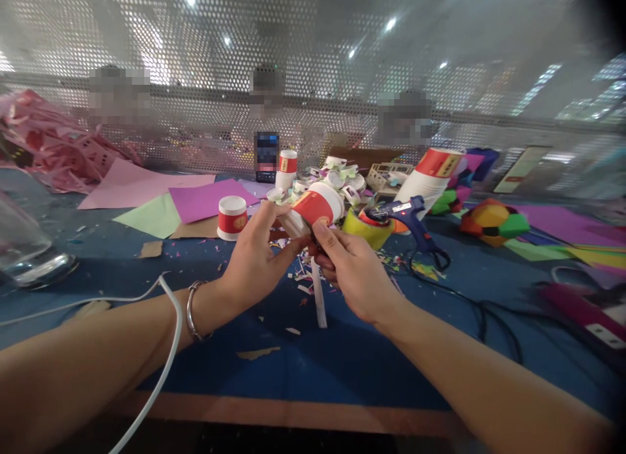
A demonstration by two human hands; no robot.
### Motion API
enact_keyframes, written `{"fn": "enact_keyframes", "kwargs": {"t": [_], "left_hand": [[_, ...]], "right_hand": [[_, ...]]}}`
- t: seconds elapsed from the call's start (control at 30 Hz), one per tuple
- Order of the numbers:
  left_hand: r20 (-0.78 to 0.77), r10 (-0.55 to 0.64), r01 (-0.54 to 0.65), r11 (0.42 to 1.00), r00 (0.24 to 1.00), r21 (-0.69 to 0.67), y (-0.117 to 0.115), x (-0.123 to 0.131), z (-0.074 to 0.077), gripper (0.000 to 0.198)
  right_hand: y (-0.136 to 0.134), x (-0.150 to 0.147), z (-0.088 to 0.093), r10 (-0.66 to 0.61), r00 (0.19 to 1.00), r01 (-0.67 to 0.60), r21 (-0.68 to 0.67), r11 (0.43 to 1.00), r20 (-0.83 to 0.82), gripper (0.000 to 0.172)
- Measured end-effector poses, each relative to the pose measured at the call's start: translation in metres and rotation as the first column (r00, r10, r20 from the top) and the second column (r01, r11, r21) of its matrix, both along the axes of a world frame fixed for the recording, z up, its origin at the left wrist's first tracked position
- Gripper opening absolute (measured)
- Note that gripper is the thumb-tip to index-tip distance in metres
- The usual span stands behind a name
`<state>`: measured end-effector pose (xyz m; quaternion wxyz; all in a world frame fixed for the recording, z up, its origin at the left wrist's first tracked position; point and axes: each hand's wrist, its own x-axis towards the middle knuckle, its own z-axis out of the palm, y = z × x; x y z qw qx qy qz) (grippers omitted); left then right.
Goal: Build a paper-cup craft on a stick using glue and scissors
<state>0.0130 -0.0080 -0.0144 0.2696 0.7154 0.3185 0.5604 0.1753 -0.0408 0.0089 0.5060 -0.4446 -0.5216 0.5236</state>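
A red-and-white paper cup lies tilted between my two hands, above the blue table. My left hand grips its lower left part with thumb and fingers closed. My right hand presses its thumb near the cup's lower edge. Its fingers curl around a small dark tool, mostly hidden, so its kind does not show clearly. A narrow white paper strip hangs below the hands. To the left stands a short red-and-white cup; farther back is a taller one.
A blue glue gun rests on a yellow-green container, its black cord trailing right. Cut cup pieces are heaped behind. Stacked cups lean at right. A clear glass and a white cable are at left. Paper scraps litter the table.
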Motion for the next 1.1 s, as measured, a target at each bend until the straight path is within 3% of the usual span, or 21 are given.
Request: {"fn": "enact_keyframes", "kwargs": {"t": [0.23, 0.37, 0.67, 0.87, 1.1], "left_hand": [[0.298, -0.085, 0.181, 0.933, 0.951, -0.312, 0.0030, 0.0058, 0.0022, 0.032], [0.335, -0.098, 0.234, 0.888, 0.937, -0.395, 0.0044, 0.0060, 0.0027, 0.032], [0.200, -0.095, 0.144, 0.958, 0.975, -0.248, 0.0009, 0.0036, 0.0049, 0.027], [0.132, -0.077, 0.098, 0.982, 0.988, -0.160, -0.0006, 0.0036, 0.0022, 0.026], [0.012, -0.054, 0.054, 0.998, 0.998, 0.033, 0.0032, 0.0019, -0.0032, 0.029]], "right_hand": [[0.0038, 0.0024, 0.0006, -0.003, 1.000, 0.003, 0.001, 1.000, 0.028, 0.056], [0.0063, 0.0034, -0.0023, -0.014, 0.998, 0.014, 0.003, 1.000, 0.055, 0.056], [0.0049, 0.0028, -0.0044, -0.023, 0.993, 0.017, 0.056, 0.998, 0.114, 0.055], [0.0032, 0.0039, -0.0023, -0.024, 0.992, 0.016, 0.064, 0.998, 0.126, 0.055], [0.0040, 0.0025, -0.0026, -0.017, 0.997, 0.015, 0.030, 0.999, 0.074, 0.055]]}}
